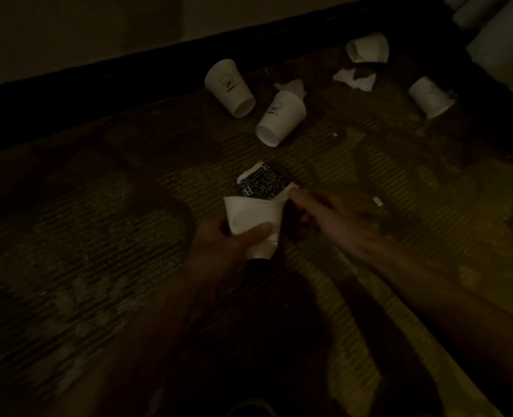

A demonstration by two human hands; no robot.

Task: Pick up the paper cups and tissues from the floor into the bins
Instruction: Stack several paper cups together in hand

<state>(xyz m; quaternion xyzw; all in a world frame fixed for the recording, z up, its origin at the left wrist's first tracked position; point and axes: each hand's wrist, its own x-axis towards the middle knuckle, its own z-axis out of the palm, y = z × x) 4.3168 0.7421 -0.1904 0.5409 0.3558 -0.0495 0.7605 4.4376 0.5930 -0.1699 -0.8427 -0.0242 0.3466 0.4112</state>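
**A:** Which way does the next piece lie from the hands?

**B:** The dark-printed flattened paper cup (264, 182) lies on the patterned carpet floor (98, 236). It is just beyond the crumpled white paper cup (250, 215), which the left hand (225, 242) holds with its thumb curled across the side. The printed cup's long axis seems to run away from the person. The white cup hides its near end, so that is a guess.

**A:** Which hand is nearer?

**B:** The right hand (318, 212). It reaches in from the right, and its fingertips are at the printed cup's right edge, touching or just beside it. Because of the blur, I cannot tell whether that grip is apart or pinched together.

**A:** So the coming move?

**B:** Probably a short reach forward and left by the right hand. More white cups lie well beyond, near the wall, and no bin shows.
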